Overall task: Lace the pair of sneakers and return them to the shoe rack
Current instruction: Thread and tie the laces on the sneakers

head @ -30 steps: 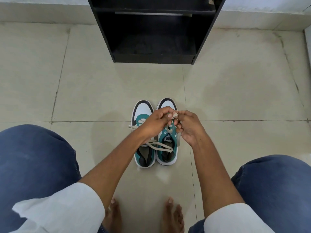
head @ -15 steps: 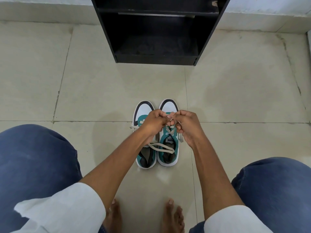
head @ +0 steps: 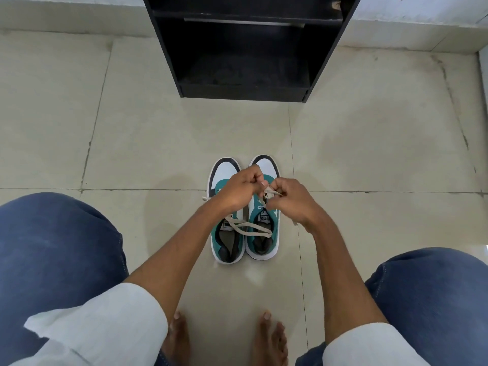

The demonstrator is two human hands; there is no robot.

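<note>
Since half a second ago the hands have parted slightly: left hand (head: 239, 190) and right hand (head: 290, 199) each pinch the cream flat shoelace (head: 270, 193) above the teal-and-white right sneaker (head: 262, 228), on the tiled floor (head: 132, 143) before the black shoe rack (head: 245, 48).

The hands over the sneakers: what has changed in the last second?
Little. Both hands, left and right, stay pinched on the cream lace of the right sneaker, drawing slightly apart. Both sneakers, the loose lace loop and the black shoe rack stayed put.
</note>
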